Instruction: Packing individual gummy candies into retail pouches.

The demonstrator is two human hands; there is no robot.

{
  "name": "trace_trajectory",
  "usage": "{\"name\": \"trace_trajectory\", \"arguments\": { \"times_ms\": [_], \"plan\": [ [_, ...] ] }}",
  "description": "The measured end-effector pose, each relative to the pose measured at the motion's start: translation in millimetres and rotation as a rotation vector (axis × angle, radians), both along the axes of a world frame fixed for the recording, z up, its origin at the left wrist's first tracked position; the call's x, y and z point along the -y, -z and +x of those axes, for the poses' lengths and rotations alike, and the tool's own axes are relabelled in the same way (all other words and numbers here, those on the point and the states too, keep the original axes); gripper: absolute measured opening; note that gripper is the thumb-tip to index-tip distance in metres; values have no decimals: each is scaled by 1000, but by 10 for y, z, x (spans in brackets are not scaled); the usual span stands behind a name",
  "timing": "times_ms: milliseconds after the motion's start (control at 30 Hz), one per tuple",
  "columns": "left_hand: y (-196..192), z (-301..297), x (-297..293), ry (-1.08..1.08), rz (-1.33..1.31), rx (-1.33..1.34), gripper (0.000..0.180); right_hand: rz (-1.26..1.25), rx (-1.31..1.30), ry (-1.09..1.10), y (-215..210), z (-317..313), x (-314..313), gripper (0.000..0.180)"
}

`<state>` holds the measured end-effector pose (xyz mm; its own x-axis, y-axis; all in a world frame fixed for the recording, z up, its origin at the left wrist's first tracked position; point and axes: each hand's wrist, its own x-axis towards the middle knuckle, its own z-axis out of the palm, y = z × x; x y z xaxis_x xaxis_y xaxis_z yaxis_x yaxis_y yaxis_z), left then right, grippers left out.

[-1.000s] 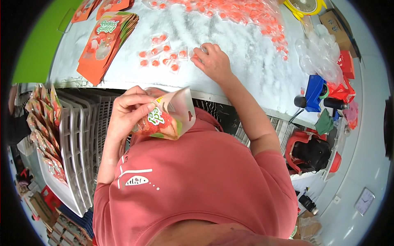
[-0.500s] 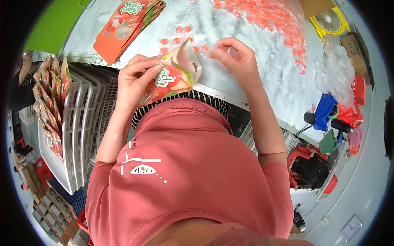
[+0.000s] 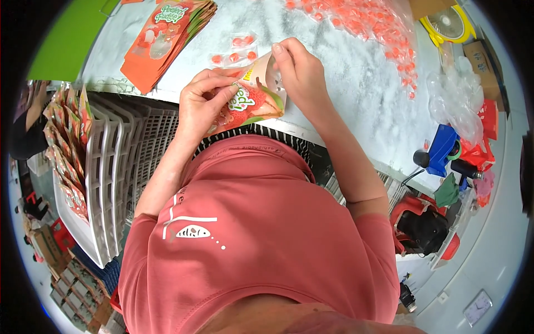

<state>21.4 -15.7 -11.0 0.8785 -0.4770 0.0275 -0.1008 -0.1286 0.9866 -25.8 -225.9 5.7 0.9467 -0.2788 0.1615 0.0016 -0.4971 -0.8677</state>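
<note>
**Both hands on open pouch**

Head view: left hand [image 3: 203, 103] grips orange snack pouch [image 3: 250, 103] at tabletop [image 3: 345, 83] edge; right hand [image 3: 300, 72] pinches its open mouth. Pouch stack [image 3: 161, 39] at 10 o'clock, loose wrapped candies [image 3: 236, 50] at 12, just beyond.

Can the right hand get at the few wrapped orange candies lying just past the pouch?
Probably yes. The right hand sits at the pouch mouth, and the small candies lie just beyond on bare tabletop, nothing between. It pinches the pouch edge, though.
</note>
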Motion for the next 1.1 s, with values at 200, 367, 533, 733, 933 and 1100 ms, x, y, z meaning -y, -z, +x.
{"name": "trace_trajectory", "arguments": {
  "times_ms": [200, 367, 533, 733, 933, 1100],
  "plan": [
    [23, 25, 88, -34, -61, -48, 9, 56, 244, 109, 244, 178, -77, 25],
    [70, 57, 90, -43, -49, 4, 7, 442, 216, 55, 158, 140, -129, 25],
    [69, 54, 76, -68, -90, -88, 10, 579, 159, -25, 97, -7, -175, 28],
    [-94, 21, -143, -71, -134, -175, 10, 65, 355, -217, -42, -263, -232, 32],
    [-191, 109, -651, -143, -113, -12, 10, -223, 335, -40, 522, -110, 79, 60],
    [-189, 142, -889, -232, -218, -63, 13, -571, 230, -220, 848, 216, -76, 99]
  ]
}}
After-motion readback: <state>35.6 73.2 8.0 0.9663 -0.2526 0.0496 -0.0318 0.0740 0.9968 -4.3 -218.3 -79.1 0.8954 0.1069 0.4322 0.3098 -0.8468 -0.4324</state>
